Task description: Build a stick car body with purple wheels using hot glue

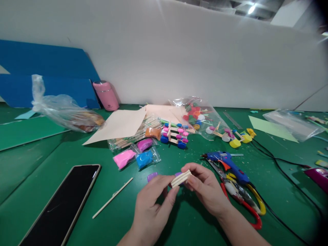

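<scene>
Between my two hands is a small bundle of short pale wooden sticks [180,179], held side by side above the table. My left hand [156,200] pinches its left end between thumb and fingers. At the right end, my right hand [205,188] grips it the same way. Purple pieces lie behind the hands; one purple piece [152,176] shows beside my left fingers, another is partly hidden by the bundle. A longer wooden stick [112,198] lies on the green table to the left.
A phone [61,205] lies at left. Bagged clay [145,159], a small clay-and-stick model [174,135] and bundled sticks [138,131] sit behind the hands. At right are a blue glue gun [228,164], red-handled scissors [252,213] and cables. A pink bottle [106,95] stands by the wall.
</scene>
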A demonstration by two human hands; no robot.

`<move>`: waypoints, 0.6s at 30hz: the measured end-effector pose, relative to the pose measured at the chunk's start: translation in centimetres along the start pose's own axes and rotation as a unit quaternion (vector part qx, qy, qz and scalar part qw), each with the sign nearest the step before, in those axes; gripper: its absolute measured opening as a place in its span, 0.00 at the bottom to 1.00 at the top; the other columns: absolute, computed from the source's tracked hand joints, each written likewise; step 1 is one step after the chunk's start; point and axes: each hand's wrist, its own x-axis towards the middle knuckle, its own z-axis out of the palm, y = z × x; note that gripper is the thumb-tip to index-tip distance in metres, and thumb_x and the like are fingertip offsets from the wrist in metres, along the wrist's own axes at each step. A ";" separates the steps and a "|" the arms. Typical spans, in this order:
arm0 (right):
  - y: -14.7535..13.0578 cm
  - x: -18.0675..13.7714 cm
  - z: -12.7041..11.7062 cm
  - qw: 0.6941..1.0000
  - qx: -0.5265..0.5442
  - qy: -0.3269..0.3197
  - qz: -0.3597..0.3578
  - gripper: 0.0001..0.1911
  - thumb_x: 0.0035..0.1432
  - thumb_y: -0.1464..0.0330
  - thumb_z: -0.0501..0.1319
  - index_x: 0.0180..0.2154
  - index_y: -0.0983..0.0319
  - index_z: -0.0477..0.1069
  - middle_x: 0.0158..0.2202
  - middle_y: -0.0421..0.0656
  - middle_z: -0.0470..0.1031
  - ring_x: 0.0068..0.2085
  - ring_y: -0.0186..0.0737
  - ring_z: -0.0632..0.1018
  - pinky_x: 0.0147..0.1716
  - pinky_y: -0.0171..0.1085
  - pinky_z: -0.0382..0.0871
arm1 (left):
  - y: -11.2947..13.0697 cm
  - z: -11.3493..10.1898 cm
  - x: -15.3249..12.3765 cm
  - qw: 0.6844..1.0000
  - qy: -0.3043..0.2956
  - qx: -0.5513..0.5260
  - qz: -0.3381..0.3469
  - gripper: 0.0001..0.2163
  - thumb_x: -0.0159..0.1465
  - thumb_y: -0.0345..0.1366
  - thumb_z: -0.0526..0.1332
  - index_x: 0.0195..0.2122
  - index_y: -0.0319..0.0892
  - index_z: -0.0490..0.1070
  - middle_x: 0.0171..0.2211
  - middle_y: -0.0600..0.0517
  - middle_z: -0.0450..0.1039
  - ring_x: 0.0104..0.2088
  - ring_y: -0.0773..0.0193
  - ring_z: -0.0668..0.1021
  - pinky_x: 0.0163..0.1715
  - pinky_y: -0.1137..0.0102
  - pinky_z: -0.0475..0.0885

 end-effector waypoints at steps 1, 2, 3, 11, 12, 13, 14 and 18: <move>0.0 0.0 0.0 1.000 0.000 0.000 0.000 0.08 0.53 0.66 0.62 0.36 0.60 0.73 0.25 0.37 0.67 0.24 0.27 0.63 0.23 0.27 0.56 | 0.0 0.0 0.0 1.000 0.001 0.000 0.000 0.08 0.55 0.26 0.60 0.36 0.44 0.70 0.27 0.57 0.74 0.26 0.71 0.75 0.27 0.79 0.68; 0.0 0.0 0.0 1.000 0.000 -0.001 0.000 0.08 0.53 0.66 0.62 0.36 0.60 0.73 0.25 0.37 0.67 0.24 0.27 0.63 0.22 0.27 0.56 | 0.0 0.0 0.0 1.000 0.001 0.001 -0.001 0.08 0.55 0.26 0.60 0.36 0.44 0.70 0.27 0.57 0.74 0.26 0.71 0.74 0.26 0.79 0.68; 0.0 0.0 0.0 1.000 0.000 -0.001 -0.001 0.08 0.53 0.66 0.62 0.36 0.60 0.73 0.25 0.37 0.67 0.24 0.27 0.63 0.22 0.27 0.56 | 0.0 0.0 0.0 1.000 -0.001 0.001 -0.003 0.08 0.55 0.26 0.60 0.36 0.44 0.70 0.26 0.57 0.74 0.25 0.71 0.74 0.26 0.79 0.67; -0.3 0.1 0.1 1.000 -0.008 0.006 0.002 0.08 0.52 0.66 0.63 0.36 0.61 0.73 0.24 0.37 0.67 0.23 0.28 0.62 0.22 0.29 0.56 | 0.1 0.0 -0.1 1.000 -0.007 -0.004 -0.011 0.08 0.56 0.27 0.59 0.35 0.44 0.70 0.28 0.56 0.75 0.26 0.69 0.75 0.26 0.78 0.68; -0.3 0.1 0.1 1.000 -0.008 0.007 0.002 0.08 0.52 0.66 0.63 0.36 0.61 0.73 0.24 0.38 0.67 0.23 0.29 0.62 0.22 0.29 0.56 | 0.1 -0.1 -0.1 1.000 -0.007 -0.002 -0.010 0.08 0.56 0.27 0.59 0.35 0.44 0.70 0.28 0.56 0.75 0.26 0.69 0.75 0.26 0.77 0.68; -0.3 0.1 0.1 1.000 -0.008 0.006 0.003 0.08 0.52 0.65 0.63 0.36 0.61 0.73 0.24 0.38 0.67 0.23 0.29 0.62 0.21 0.29 0.56 | 0.1 -0.1 -0.1 1.000 -0.008 -0.001 -0.009 0.08 0.56 0.27 0.59 0.35 0.44 0.70 0.27 0.56 0.75 0.26 0.69 0.75 0.26 0.77 0.68; -0.3 0.1 0.1 1.000 -0.009 0.008 0.003 0.08 0.52 0.65 0.63 0.36 0.61 0.73 0.24 0.38 0.67 0.23 0.29 0.62 0.21 0.29 0.56 | 0.1 -0.1 -0.1 1.000 -0.007 -0.001 -0.009 0.07 0.56 0.27 0.59 0.35 0.44 0.70 0.27 0.56 0.75 0.26 0.69 0.75 0.26 0.77 0.68; -0.2 0.1 0.1 1.000 -0.007 0.007 0.001 0.08 0.52 0.66 0.63 0.36 0.61 0.73 0.24 0.37 0.66 0.23 0.28 0.62 0.21 0.29 0.55 | 0.1 0.0 -0.1 1.000 -0.005 0.002 -0.009 0.08 0.56 0.27 0.59 0.36 0.44 0.70 0.25 0.56 0.74 0.24 0.70 0.74 0.24 0.78 0.67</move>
